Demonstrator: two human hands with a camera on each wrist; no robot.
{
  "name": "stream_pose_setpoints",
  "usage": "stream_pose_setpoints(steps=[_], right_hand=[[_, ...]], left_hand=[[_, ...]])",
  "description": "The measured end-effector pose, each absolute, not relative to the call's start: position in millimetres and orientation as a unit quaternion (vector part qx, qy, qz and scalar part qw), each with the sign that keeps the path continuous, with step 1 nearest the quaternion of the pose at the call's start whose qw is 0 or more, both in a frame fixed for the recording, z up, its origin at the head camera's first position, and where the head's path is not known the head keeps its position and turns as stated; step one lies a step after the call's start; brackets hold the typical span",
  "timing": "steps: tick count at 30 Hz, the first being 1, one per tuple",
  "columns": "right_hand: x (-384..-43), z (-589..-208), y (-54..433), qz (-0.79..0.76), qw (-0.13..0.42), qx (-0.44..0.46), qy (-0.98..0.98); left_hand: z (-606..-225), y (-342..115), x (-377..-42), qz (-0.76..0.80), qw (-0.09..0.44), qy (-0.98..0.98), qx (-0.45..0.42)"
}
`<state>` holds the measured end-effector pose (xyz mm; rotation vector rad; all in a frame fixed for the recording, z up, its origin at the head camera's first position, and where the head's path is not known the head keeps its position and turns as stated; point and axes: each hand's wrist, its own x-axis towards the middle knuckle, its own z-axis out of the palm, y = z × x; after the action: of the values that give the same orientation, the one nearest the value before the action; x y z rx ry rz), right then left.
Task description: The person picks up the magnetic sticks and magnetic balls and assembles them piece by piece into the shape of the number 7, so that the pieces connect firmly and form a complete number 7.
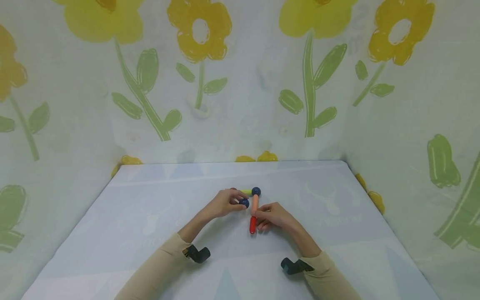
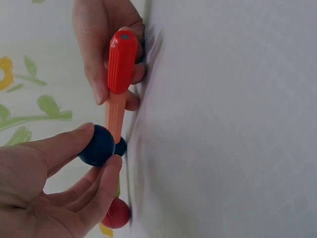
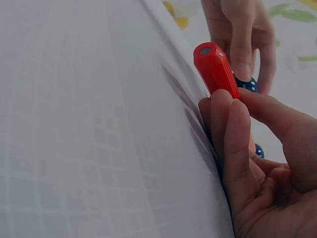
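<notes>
A dark blue ball (image 2: 95, 146) is pinched between the thumb and fingers of my left hand (image 1: 225, 203). My right hand (image 1: 275, 215) pinches a red rod (image 3: 216, 69) near its inner end; a grey disc shows in the rod's free tip. End to end with the red rod lies a pale orange rod (image 1: 255, 202), which reaches a second dark blue ball (image 1: 256, 191). From that ball a yellow-green rod (image 1: 246, 191) runs left, partly behind my left fingers. A red ball (image 2: 117, 213) shows near its other end in the left wrist view.
The white table (image 1: 168, 179) has a faint pale print and ends at a back wall (image 1: 240, 125) with printed yellow flowers. Side walls stand left and right. A dark wrist-camera mount (image 1: 198, 254) sits at the left cuff, another mount (image 1: 294, 266) at the right.
</notes>
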<state>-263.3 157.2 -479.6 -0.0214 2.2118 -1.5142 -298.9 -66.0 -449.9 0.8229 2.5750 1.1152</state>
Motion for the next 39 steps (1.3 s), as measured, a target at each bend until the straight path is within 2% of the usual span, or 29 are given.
stream_pose_setpoints(steps=[17,39], right_hand=[[-264,-482,156,-0.542,0.220,0.004,0.811],[-263,-482,155,-0.541,0.215,0.013,0.813]], left_hand=[[-458,-77,-271,0.369,0.152,0.859,0.321],[-461,-85,-232,0.388,0.215,0.837,0.320]])
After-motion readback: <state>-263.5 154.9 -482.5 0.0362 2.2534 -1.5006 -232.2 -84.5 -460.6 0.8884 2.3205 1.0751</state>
